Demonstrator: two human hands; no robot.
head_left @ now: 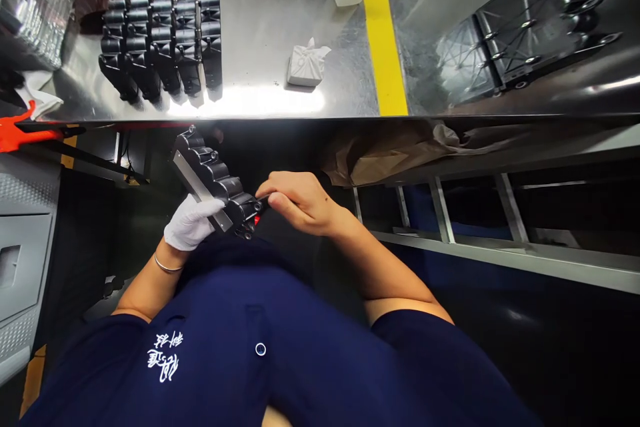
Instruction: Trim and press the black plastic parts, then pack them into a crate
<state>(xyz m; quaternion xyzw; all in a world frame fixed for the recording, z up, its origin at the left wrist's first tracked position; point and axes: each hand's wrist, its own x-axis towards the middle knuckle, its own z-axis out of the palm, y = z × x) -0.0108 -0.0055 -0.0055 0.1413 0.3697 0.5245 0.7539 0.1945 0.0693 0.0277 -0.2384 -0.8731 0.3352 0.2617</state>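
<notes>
Black ribbed part [215,170] is tilting in midair, on the person's side of the metal table [260,13]. Gloved left hand [189,223] is clamping its lower end, thumb lying across the flat metal strip [190,177], forearm angling toward the table. Bare right hand [300,200] is reaching to the part's corner, forearm slanting in, thumb and index lying close together; can't tell whether they're gripping anything. Similar black parts [163,40] are standing on the table.

The white-gloved left hand [193,221] is closed in a grip, thumb [210,207] extended toward the right hand [305,200], which is bare, its fingers [285,180] bent. The left forearm [150,287] reaches forward; the right forearm [385,260] slants inward toward the left hand.
</notes>
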